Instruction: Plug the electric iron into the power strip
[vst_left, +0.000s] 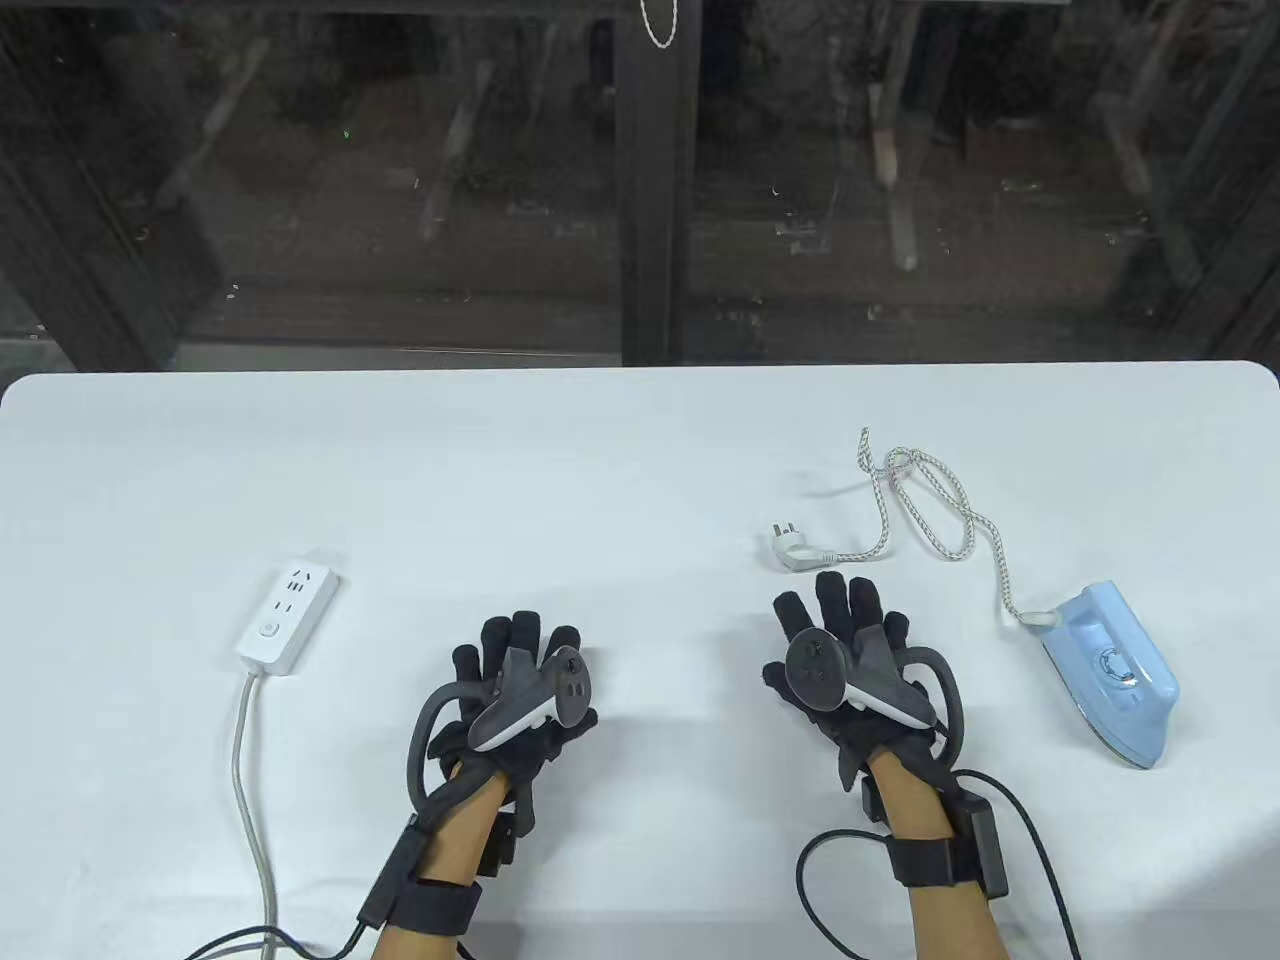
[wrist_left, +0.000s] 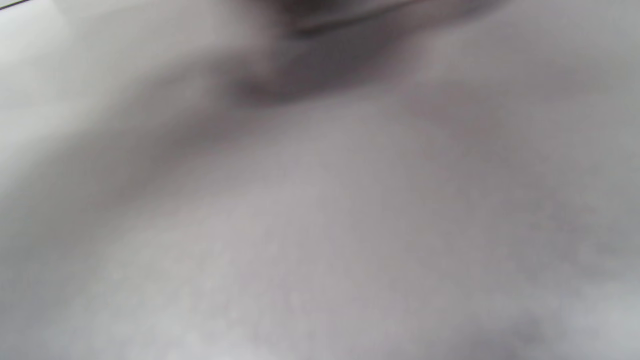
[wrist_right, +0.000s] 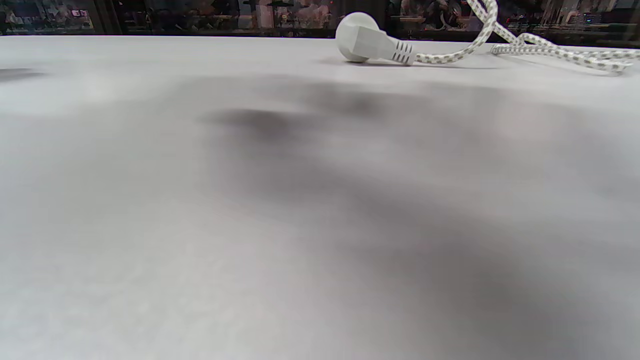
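A white power strip (vst_left: 290, 611) lies at the left of the white table (vst_left: 600, 470), its grey cable running toward the front edge. A light blue electric iron (vst_left: 1112, 672) lies at the right. Its braided white cord (vst_left: 930, 510) loops back and ends in a white plug (vst_left: 790, 548), which lies loose on the table just beyond my right hand (vst_left: 845, 640). The plug also shows in the right wrist view (wrist_right: 372, 44). My right hand lies flat, fingers spread, empty. My left hand (vst_left: 515, 665) rests flat near the table's middle, empty, right of the strip.
A dark window wall with a black post (vst_left: 655, 180) stands behind the table's far edge. Black glove cables (vst_left: 830, 870) trail off the front edge by my right forearm. The left wrist view shows only blurred tabletop.
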